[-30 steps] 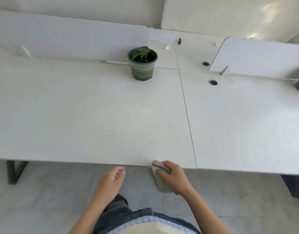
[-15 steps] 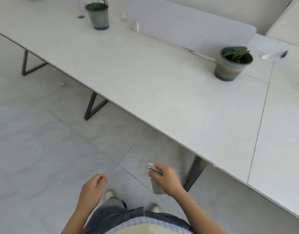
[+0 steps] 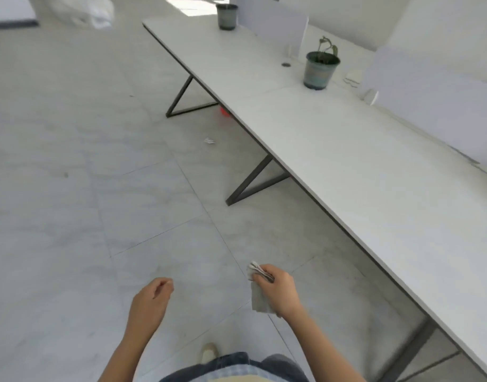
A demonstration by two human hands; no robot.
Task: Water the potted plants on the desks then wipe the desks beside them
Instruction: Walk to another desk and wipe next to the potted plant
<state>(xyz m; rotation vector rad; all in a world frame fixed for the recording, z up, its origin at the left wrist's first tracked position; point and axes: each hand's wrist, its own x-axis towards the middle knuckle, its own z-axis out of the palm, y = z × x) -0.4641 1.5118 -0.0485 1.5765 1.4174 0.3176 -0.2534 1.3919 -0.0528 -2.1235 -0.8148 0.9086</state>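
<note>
A folded cloth [image 3: 260, 293] is gripped in the right hand [image 3: 278, 292] over the floor; the left hand [image 3: 151, 301] is loosely curled, empty. A potted plant [image 3: 320, 68] is seen far ahead on the table [image 3: 360, 166].

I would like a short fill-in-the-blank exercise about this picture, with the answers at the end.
1. The right hand holds a folded ____.
2. The left hand holds ____.
3. On the long desk stand ____ plant pots, the nearer pot and the farther pot.
4. Both hands hang over the ____, beside the desk.

Answers: cloth; nothing; two; floor
</note>
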